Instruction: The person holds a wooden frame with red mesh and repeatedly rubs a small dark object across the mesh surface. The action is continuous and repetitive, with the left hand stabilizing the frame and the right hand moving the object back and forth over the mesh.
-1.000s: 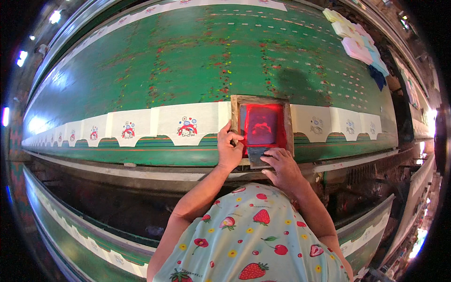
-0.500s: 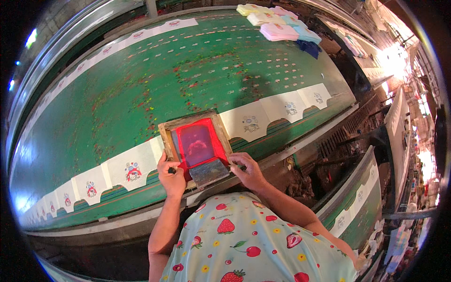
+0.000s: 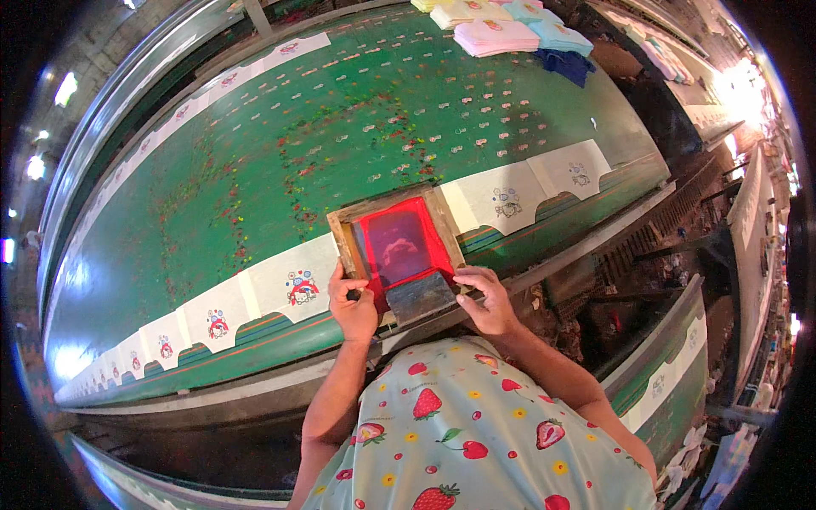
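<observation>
A wooden-edged printing screen (image 3: 346, 240) with red ink around its mesh sits over the row of white cloth pieces at the table's near edge. My left hand (image 3: 354, 308) is closed on its near left corner, with a small black piece showing by the fingers. My right hand (image 3: 488, 303) pinches the near right corner. Between the hands, a dark grey flat block (image 3: 422, 300) lies across the screen's near end. Left of the screen, a white cloth piece (image 3: 319, 270) bears a figure with red; on the right, another cloth piece (image 3: 486, 197) has a blue and dark print.
The long green table (image 3: 255, 153) is speckled with paint. Folded pastel cloths (image 3: 495, 38) and a navy cloth (image 3: 564, 66) lie at its far right. A second row of cloth pieces (image 3: 255, 64) runs along the far edge. Another green table (image 3: 663, 365) stands at the right.
Both hands have carried the screen one cloth piece to the right along the row. A piece with a red-marked print now shows left of it. The view has shifted too.
</observation>
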Tool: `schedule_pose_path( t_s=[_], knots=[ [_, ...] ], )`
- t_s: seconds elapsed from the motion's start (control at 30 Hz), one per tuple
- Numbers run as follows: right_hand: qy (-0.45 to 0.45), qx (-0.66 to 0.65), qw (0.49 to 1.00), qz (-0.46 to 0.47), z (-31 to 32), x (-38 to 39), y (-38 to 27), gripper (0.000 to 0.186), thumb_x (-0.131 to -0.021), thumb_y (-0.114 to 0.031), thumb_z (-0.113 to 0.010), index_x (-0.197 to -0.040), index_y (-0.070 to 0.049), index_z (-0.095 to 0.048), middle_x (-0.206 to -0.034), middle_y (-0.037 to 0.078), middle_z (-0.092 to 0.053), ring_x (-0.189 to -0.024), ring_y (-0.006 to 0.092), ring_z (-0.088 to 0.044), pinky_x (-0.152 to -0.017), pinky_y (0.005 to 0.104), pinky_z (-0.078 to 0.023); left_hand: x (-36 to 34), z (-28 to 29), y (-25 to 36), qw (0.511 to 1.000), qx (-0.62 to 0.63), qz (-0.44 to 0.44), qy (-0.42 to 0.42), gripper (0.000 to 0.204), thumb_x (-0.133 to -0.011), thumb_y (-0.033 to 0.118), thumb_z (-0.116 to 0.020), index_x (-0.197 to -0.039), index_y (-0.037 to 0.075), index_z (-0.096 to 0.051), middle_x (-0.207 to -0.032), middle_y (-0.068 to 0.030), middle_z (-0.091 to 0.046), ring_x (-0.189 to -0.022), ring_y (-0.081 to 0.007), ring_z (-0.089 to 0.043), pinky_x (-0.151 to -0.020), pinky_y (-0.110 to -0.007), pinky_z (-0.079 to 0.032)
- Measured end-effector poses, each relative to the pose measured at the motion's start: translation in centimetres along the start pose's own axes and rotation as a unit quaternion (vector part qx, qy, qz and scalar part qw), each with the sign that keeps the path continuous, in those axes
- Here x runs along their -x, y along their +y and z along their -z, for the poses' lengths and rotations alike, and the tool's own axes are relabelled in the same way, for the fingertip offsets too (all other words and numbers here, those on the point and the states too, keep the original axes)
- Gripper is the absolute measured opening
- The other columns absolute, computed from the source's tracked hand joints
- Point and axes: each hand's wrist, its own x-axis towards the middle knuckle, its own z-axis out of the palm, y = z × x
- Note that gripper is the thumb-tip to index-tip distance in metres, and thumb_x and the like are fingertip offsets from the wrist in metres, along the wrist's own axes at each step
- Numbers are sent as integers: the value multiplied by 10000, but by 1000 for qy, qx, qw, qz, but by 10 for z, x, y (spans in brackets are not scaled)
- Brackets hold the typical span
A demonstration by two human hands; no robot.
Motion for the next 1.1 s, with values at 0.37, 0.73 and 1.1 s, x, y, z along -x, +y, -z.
schedule_pose_path(
  t_s=[0.37,0.73,1.1],
  knots=[
    [-5,-28,999,24,45,-14,22,309,-943,5,-779,-1246,-55,-789,-1335,148,-759,-1289,360,-681,-1131,473,-524,7,-32,0,991,74,111,8,234,-782,-170,-717,-892,37,-715,-1664,-281,-590,-1411,-240,-654,-1141,-358,-500],
    [-101,31,976,191,39,-44,-10,257,-928,-53,-808,-1185,-67,-795,-1222,108,-743,-1168,346,-700,-1038,492,-573,8,-28,-6,991,65,115,-4,189,-799,-142,-719,-856,38,-702,-1680,-279,-574,-1471,-269,-622,-1220,-384,-449],
    [-245,202,917,241,6,-56,-19,385,-931,-148,-732,-1311,-98,-769,-1342,102,-698,-1290,314,-644,-1110,493,-513,8,-27,-6,980,130,150,-11,183,-795,-127,-717,-824,50,-678,-1682,-275,-573,-1507,-321,-604,-1267,-411,-413]
  ],
)
